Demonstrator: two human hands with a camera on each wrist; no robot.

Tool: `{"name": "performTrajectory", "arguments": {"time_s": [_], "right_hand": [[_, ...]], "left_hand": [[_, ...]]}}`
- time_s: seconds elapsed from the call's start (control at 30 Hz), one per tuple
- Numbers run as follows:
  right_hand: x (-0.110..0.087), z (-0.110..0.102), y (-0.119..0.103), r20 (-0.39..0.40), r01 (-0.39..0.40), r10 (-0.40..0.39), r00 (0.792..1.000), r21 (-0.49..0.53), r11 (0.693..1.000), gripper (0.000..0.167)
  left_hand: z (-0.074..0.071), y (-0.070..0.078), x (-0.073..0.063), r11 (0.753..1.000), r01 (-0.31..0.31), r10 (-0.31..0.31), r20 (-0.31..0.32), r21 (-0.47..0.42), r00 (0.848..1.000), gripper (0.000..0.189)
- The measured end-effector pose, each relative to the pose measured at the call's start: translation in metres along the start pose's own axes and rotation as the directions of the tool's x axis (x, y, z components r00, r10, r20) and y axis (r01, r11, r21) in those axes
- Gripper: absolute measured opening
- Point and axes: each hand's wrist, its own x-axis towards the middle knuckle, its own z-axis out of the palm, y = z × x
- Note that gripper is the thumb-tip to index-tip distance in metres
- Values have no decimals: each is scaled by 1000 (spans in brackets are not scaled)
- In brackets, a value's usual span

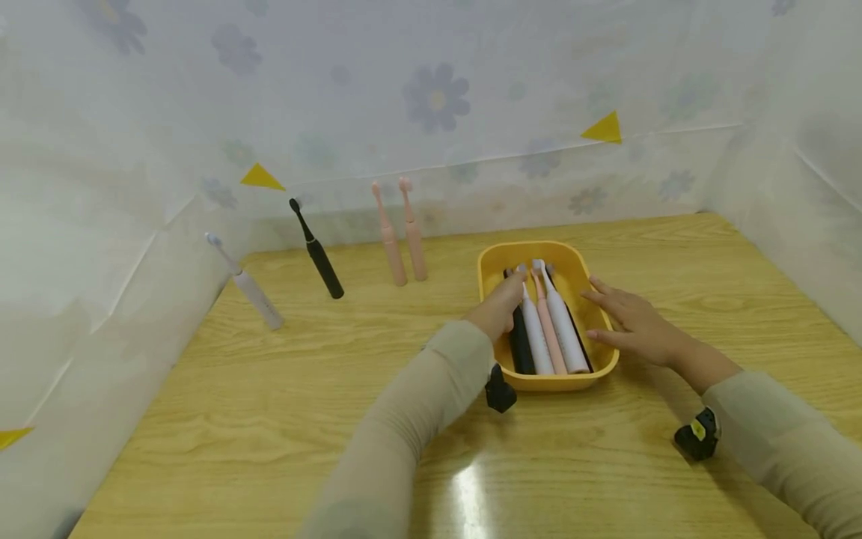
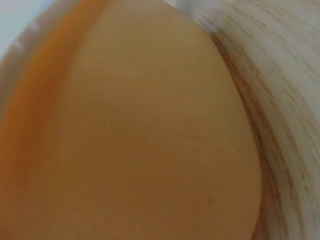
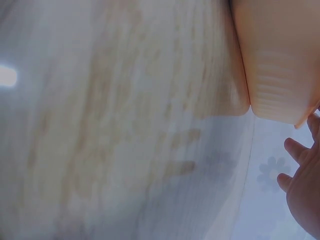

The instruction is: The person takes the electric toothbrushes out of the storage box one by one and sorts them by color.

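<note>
A yellow plastic basket (image 1: 548, 383) holds several electric toothbrushes lying side by side: a black one (image 1: 521, 340), a white one (image 1: 535, 329), a pink one (image 1: 550, 329), a larger white one (image 1: 564, 329) and a dark one at the right. My left hand (image 1: 498, 305) reaches over the basket's left rim onto the black toothbrush, its thumb near the brush heads. Its other fingers are hidden, so its hold cannot be told. At the basket's right rim, my right hand (image 1: 636, 323) spreads its fingers; the right wrist view shows the hand (image 3: 307, 175) beside the basket wall (image 3: 280, 65).
Left of the basket on the wooden table (image 1: 283, 419) lie two pink electric toothbrushes (image 1: 393, 251) (image 1: 414, 247), a black one (image 1: 323, 262) and a white one (image 1: 256, 296). Flower-patterned sheeting (image 1: 364, 97) encloses the back and sides. A smooth tan surface fills most of the left wrist view.
</note>
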Motion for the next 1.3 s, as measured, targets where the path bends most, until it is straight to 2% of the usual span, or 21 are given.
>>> {"name": "performTrajectory", "arguments": {"time_s": [0.03,0.1,0.23,0.27,0.33,0.4,0.5,0.57,0.63,0.87,1.17,1.3], "right_hand": [[0,0,0,-1,1,-1,1000,0,1000,60],[0,1,1,-3,1,-1,1000,1,1000,60],[-1,1,-1,-4,-5,6,1000,5,1000,60],[-1,1,-1,-9,-6,6,1000,5,1000,59],[0,0,-1,-16,-6,6,1000,-2,1000,59],[0,0,-1,-18,-2,2,1000,-6,1000,59],[0,0,-2,-23,4,-4,1000,-9,1000,59],[-1,-1,-2,-20,5,-5,1000,-8,1000,59],[-1,-1,-1,-19,2,-2,1000,-14,1000,59],[-1,0,0,-7,5,-5,1000,-10,1000,59],[-2,0,1,-7,3,-3,1000,2,1000,61],[-1,-1,0,0,-2,2,1000,-11,1000,61]], "left_hand": [[2,2,-6,1000,2,-2,-17,2,1000,61],[4,1,-6,1000,5,-4,-31,12,1000,58],[7,-16,49,1000,9,-9,-34,-16,999,62],[7,-19,59,1000,6,-6,-35,-23,999,63],[7,-19,67,998,-1,-1,-32,-64,999,63],[7,-12,46,995,-14,8,-53,-102,999,58],[5,3,-2,989,-19,6,-86,-146,996,51],[3,8,-21,989,-18,5,-88,-149,996,50],[0,12,-32,990,-16,6,-72,-139,997,51],[-7,9,-36,989,-37,33,-24,-144,999,53],[-7,1,-46,980,-79,76,-25,-181,997,57],[-7,0,-46,973,-108,104,-30,-202,994,50]]}}
